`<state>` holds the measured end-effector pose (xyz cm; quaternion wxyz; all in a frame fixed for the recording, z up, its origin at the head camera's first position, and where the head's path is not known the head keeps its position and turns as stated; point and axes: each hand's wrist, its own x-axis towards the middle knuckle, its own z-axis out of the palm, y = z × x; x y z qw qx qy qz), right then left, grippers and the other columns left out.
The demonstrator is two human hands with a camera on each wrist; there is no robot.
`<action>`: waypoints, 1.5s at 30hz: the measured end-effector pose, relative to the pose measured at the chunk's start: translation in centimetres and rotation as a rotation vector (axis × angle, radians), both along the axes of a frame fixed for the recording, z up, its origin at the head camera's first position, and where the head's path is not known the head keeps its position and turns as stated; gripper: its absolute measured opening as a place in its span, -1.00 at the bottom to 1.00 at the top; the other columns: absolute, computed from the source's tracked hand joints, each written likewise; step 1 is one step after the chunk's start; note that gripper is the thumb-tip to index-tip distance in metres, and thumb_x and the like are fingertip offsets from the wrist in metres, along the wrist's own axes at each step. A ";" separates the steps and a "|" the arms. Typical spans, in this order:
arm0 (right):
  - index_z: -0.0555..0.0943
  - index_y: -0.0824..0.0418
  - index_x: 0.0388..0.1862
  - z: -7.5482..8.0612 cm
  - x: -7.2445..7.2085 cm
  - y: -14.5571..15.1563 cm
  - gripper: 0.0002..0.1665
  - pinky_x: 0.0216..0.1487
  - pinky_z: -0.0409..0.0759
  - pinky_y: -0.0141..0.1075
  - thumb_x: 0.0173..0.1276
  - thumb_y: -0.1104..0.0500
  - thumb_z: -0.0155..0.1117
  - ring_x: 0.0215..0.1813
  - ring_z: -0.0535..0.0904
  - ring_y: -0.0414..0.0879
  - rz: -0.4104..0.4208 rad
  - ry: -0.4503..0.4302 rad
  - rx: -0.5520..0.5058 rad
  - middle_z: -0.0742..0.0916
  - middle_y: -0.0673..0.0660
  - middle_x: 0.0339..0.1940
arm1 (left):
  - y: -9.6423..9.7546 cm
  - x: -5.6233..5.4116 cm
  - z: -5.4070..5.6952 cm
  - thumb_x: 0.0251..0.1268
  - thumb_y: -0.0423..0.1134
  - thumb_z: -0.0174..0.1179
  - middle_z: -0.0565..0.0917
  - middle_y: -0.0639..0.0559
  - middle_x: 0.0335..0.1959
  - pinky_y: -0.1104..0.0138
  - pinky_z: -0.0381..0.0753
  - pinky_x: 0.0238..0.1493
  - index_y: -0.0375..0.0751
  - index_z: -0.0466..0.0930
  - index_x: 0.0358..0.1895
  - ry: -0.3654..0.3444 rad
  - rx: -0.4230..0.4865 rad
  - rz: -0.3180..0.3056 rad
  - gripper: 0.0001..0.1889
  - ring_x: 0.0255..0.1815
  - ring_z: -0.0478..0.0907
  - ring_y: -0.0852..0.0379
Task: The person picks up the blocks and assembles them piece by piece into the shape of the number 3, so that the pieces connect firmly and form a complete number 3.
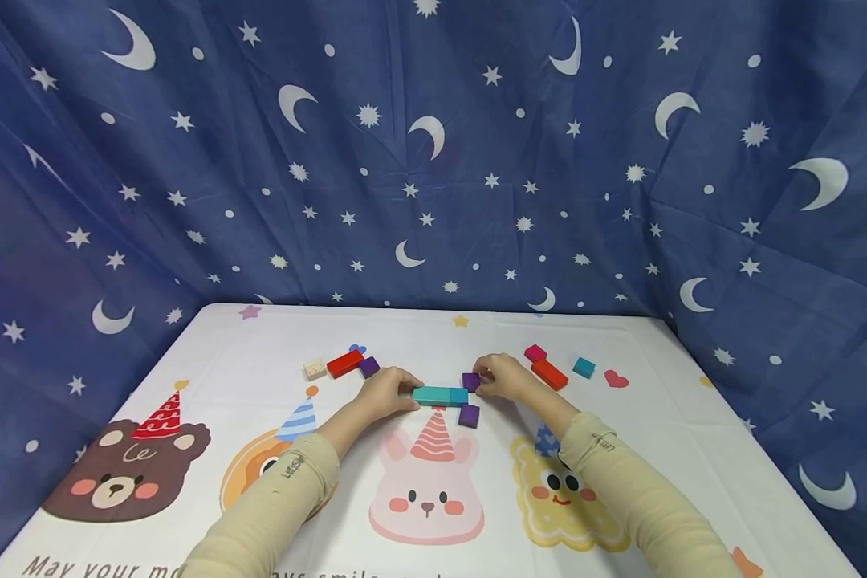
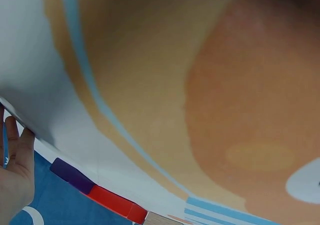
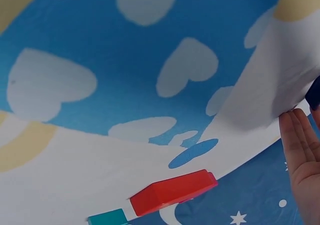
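Observation:
A long turquoise block (image 1: 431,396) lies in the middle of the table, with a blue cube (image 1: 458,396) against its right end. My left hand (image 1: 388,392) holds the turquoise block's left end between thumb and fingers. At the upper right corner of this row, my right hand (image 1: 502,376) pinches a purple cube (image 1: 470,382); in the right wrist view that dark cube (image 3: 313,94) shows at the fingertips. Another purple cube (image 1: 468,416) sits just below the blue one, on the near side of the row.
Left of the row lie a beige block (image 1: 315,370), a red block (image 1: 345,364) and a purple cube (image 1: 368,367). To the right are a pink cube (image 1: 535,353), another red block (image 1: 549,374) and a teal cube (image 1: 584,368). A printed white cloth (image 1: 260,353) covers the table; a blue curtain (image 1: 433,160) hangs behind.

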<state>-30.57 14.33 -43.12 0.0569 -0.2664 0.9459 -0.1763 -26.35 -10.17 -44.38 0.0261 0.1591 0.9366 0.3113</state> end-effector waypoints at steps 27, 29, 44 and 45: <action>0.57 0.28 -0.02 0.4 -0.2 0.2 -0.53 0.10 0.57 -0.17 0.06 0.25 0.45 -0.18 0.51 -0.07 -0.005 -0.062 0.050 0.67 0.15 -0.16 | 0.0 -0.3 -0.1 -0.03 -0.29 0.42 0.71 -0.06 -0.08 0.10 0.50 0.16 -0.19 0.70 -0.07 -0.012 0.001 -0.010 -0.64 0.02 0.58 0.01; 0.56 0.29 -0.01 0.3 -0.1 0.3 -0.53 0.11 0.56 -0.16 0.06 0.25 0.45 -0.14 0.53 -0.05 -0.002 -0.070 0.047 0.67 0.16 -0.14 | 0.0 -0.2 -0.1 -0.03 -0.29 0.42 0.71 -0.05 -0.07 0.11 0.49 0.17 -0.18 0.70 -0.07 -0.024 0.004 -0.004 -0.64 0.03 0.58 0.01; 0.41 0.39 0.20 -0.3 0.4 1.7 -0.40 0.31 0.39 -0.05 0.18 0.31 0.34 0.28 0.44 0.18 0.037 -0.161 -0.056 0.55 0.31 0.19 | -0.1 -0.1 0.0 -0.04 -0.30 0.42 0.72 -0.06 -0.09 0.11 0.50 0.16 -0.19 0.71 -0.09 -0.013 0.009 -0.002 -0.65 0.01 0.59 0.02; 0.40 0.39 0.21 -0.3 0.5 1.8 -0.41 0.32 0.37 -0.04 0.19 0.32 0.32 0.30 0.42 0.18 0.042 -0.168 -0.062 0.54 0.31 0.21 | -0.1 -0.1 0.0 -0.04 -0.30 0.42 0.72 -0.06 -0.09 0.12 0.50 0.17 -0.19 0.71 -0.09 -0.013 0.008 0.000 -0.65 0.01 0.59 0.02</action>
